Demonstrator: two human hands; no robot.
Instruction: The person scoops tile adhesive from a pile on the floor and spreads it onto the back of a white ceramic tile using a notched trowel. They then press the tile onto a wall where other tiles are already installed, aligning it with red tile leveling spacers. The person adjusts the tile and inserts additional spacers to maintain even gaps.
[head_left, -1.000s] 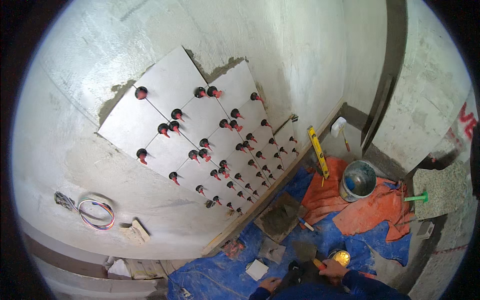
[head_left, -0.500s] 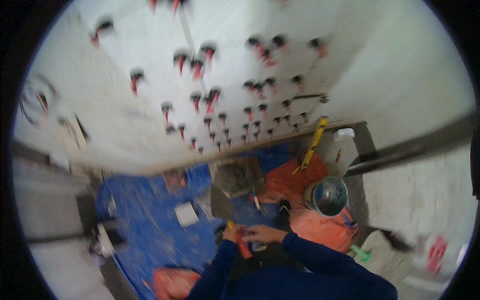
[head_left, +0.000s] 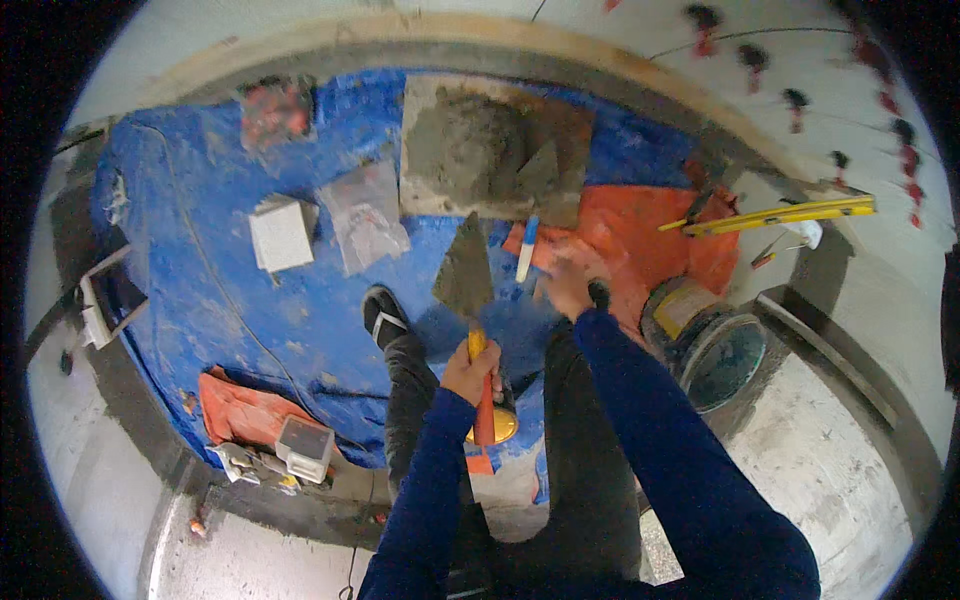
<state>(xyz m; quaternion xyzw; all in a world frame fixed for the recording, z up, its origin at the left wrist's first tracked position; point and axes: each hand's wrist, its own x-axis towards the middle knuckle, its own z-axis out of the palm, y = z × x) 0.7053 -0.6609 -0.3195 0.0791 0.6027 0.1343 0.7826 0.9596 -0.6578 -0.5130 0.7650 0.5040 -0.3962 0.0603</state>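
Note:
My left hand (head_left: 470, 374) is wrapped round the yellow and red handle of a trowel. Its mortar-smeared blade (head_left: 465, 272) points forward over the blue tarp (head_left: 330, 310). My right hand (head_left: 568, 288) reaches ahead above the tarp, smeared by motion, so its fingers do not show clearly. Close to it lies a marker-like stick (head_left: 527, 248), blue at one end and white at the other. Beyond both hands is a board (head_left: 425, 185) bearing a heap of grey mortar (head_left: 480, 135); a triangular, blade-like shape stands out of the heap's right side.
At the right stand a bucket (head_left: 738, 362) and a yellow spirit level (head_left: 780, 214) near an orange sheet (head_left: 620, 235). White tiles (head_left: 282, 238) and a clear plastic bag (head_left: 362, 218) lie left of the board. A plastic tub (head_left: 305, 447) sits at the lower left. Red-and-black clips dot the wall.
The view has tipped from the wall down to the floor. My right hand has left the trowel handle and moved forward and right. My left hand still grips the trowel.

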